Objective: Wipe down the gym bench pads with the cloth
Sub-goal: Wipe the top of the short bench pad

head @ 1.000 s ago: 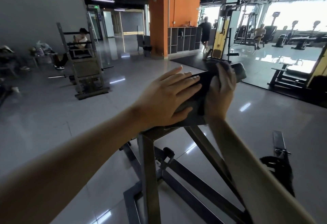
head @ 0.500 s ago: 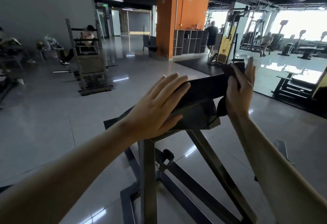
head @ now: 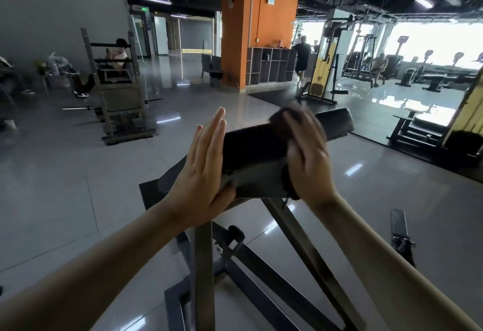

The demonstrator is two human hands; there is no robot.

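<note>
Two hands, one cloth, one pad.

1. Bench pad (head: 251,145): black, long and narrow, mounted on a steel frame (head: 203,265). The long axis runs away from the wearer, with the near end at the lower left of the view. The rounded far end points to the upper right, toward the bright windows. The pad lies between the two hands.

2. Cloth (head: 278,118): dark, draped over the pad's top and right flank about midway along it. It is pinned under the right hand. One bunched part shows above the fingertips and a loose end hangs below the wrist.

3. Left hand (head: 202,173): grip wide, holding nothing. The fingers are straight and together, pointing up and away. The palm lies flat against the pad's left flank.

4. Right hand (head: 308,158): grip wide. The fingers are stretched out and laid over the cloth, pressing it onto the pad. The fingertips are blurred.

5. Surroundings: glossy tiled floor (head: 78,173), a weight rack (head: 117,90) at left, and an orange pillar (head: 235,35) beyond.
</note>
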